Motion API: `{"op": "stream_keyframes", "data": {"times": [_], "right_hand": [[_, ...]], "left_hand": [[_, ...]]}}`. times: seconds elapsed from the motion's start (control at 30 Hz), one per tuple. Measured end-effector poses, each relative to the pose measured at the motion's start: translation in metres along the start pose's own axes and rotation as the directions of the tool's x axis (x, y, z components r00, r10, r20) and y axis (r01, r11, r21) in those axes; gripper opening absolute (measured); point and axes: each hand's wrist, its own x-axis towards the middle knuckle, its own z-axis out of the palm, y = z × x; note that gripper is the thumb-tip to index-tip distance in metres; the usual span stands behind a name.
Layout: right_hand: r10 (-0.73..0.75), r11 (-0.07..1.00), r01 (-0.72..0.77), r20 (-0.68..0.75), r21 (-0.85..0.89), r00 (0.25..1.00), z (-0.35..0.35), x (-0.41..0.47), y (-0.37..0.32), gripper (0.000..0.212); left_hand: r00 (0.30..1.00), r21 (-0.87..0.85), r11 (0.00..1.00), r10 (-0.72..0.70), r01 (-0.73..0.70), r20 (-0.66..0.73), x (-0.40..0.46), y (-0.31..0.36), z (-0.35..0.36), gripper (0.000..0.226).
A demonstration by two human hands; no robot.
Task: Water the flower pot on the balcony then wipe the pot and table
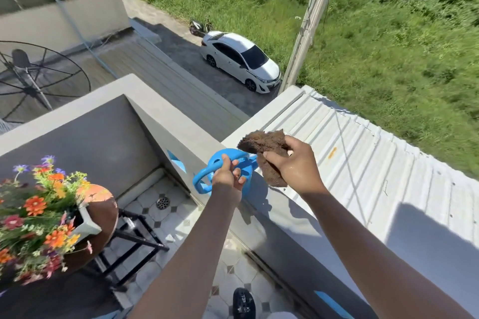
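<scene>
Watering can [220, 168], blue plastic, is sitting on the balcony ledge [272, 215], and I am closing my left hand [228, 176] around its handle. My right hand [293, 166], just beside that grip, is pinching a brown cloth [261, 146]. I am judging a level lift best, carrying it left toward the flower pot [86, 223] without spilling.
</scene>
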Motion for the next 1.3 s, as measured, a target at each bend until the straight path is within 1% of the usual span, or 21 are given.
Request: {"op": "stream_keyframes", "data": {"times": [0.07, 0.13, 0.27, 0.33, 0.37, 0.47, 0.53, 0.63, 0.7, 0.77, 0.87, 0.93, 1.03, 1.07, 1.13, 1.2, 1.3], "right_hand": [[-0.047, 0.998, 0.044, 0.085, 0.042, 0.995, 0.025, -0.003, -0.008, 0.008], [-0.059, 0.997, 0.05, 0.148, 0.062, 0.987, 0.053, -0.008, -0.012, 0.015], [0.023, 0.993, -0.052, 0.253, 0.105, 0.967, 0.119, -0.012, 0.001, 0.013], [0.031, 0.992, -0.066, 0.294, 0.111, 0.955, 0.156, -0.015, 0.016, 0.011], [0.041, 0.991, -0.079, 0.311, 0.108, 0.949, 0.175, -0.016, 0.026, 0.014], [0.133, 0.983, -0.169, 0.365, 0.069, 0.921, 0.233, -0.016, 0.071, 0.016], [0.197, 0.975, -0.221, 0.377, 0.023, 0.905, 0.27, -0.014, 0.11, 0.018], [0.25, 0.965, -0.262, 0.378, -0.019, 0.892, 0.321, -0.011, 0.179, 0.018], [0.267, 0.964, -0.248, 0.378, -0.098, 0.887, 0.352, -0.008, 0.229, 0.014], [0.286, 0.957, -0.248, 0.367, -0.147, 0.885, 0.381, -0.003, 0.281, 0.017], [0.258, 0.961, -0.201, 0.349, -0.19, 0.901, 0.421, 0.009, 0.35, 0.017], [0.262, 0.952, -0.184, 0.342, -0.244, 0.902, 0.445, 0.02, 0.389, 0.017], [0.291, 0.913, -0.149, 0.35, -0.379, 0.891, 0.474, 0.038, 0.439, 0.021], [0.29, 0.906, -0.136, 0.354, -0.4, 0.889, 0.482, 0.043, 0.452, 0.021], [0.265, 0.904, -0.1, 0.362, -0.415, 0.894, 0.495, 0.05, 0.47, 0.021], [0.236, 0.898, -0.061, 0.361, -0.436, 0.902, 0.508, 0.058, 0.488, 0.019], [0.209, 0.894, -0.031, 0.355, -0.447, 0.911, 0.521, 0.068, 0.504, 0.018]], "left_hand": [[0.999, 0.015, 0.999, 0.031, -0.031, -0.026, 0.003, 0.02, -0.024, 0.027], [0.998, 0.021, 0.998, 0.051, -0.051, -0.039, 0.006, 0.042, -0.051, 0.029], [0.995, 0.07, 0.996, 0.056, -0.05, -0.08, 0.025, 0.076, -0.111, 0.032], [0.994, 0.121, 0.991, 0.069, -0.059, -0.085, 0.044, 0.083, -0.143, 0.033], [0.993, 0.162, 0.985, 0.073, -0.057, -0.094, 0.056, 0.086, -0.159, 0.034], [0.984, 0.321, 0.947, 0.051, 0.007, -0.171, 0.104, 0.083, -0.214, 0.035], [0.973, 0.421, 0.906, 0.049, 0.052, -0.225, 0.142, 0.074, -0.252, 0.033], [0.958, 0.58, 0.812, 0.113, 0.064, -0.264, 0.209, 0.05, -0.31, 0.038], [0.944, 0.668, 0.739, 0.153, 0.086, -0.291, 0.257, 0.03, -0.348, 0.041], [0.945, 0.728, 0.676, 0.151, 0.115, -0.289, 0.309, 0.006, -0.381, 0.045], [0.941, 0.791, 0.603, 0.197, 0.105, -0.275, 0.384, -0.034, -0.423, 0.041], [0.941, 0.807, 0.582, 0.212, 0.094, -0.263, 0.427, -0.06, -0.445, 0.04], [0.95, 0.819, 0.56, 0.172, 0.123, -0.26, 0.479, -0.094, -0.473, 0.034], [0.954, 0.827, 0.548, 0.159, 0.128, -0.253, 0.496, -0.104, -0.481, 0.031], [0.96, 0.85, 0.508, 0.141, 0.14, -0.243, 0.519, -0.116, -0.493, 0.026], [0.955, 0.86, 0.48, 0.134, 0.171, -0.265, 0.543, -0.127, -0.507, 0.022], [0.951, 0.841, 0.505, 0.115, 0.194, -0.288, 0.566, -0.138, -0.522, 0.018]]}}
